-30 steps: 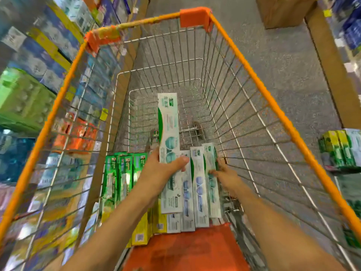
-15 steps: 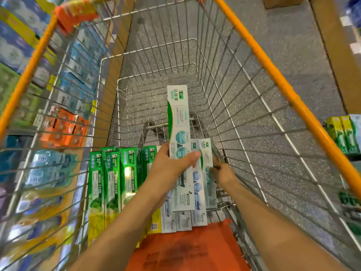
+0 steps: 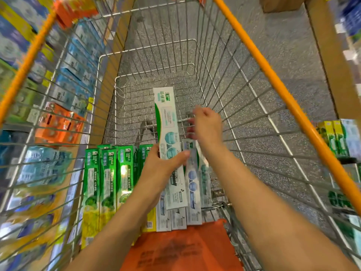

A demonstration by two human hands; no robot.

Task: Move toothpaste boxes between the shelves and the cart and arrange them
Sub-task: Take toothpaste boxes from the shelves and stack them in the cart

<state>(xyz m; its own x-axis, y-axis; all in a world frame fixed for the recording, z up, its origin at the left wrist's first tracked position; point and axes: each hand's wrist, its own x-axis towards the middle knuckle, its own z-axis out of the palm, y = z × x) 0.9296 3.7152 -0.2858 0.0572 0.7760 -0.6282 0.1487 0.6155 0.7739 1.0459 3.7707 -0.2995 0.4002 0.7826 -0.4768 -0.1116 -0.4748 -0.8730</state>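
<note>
Inside the cart [image 3: 289, 106], our left hand [image 3: 162, 169] grips a white toothpaste box [image 3: 168, 122] above the boxes lying at its near end; our right hand [image 3: 207, 126], blurred, hovers loosely curled just beside it, holding nothing.

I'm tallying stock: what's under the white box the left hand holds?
Under the long white-and-green toothpaste box in the left hand's grip lie white-and-blue toothpaste boxes in the wire cart. Hand and box cover their upper parts.
</note>
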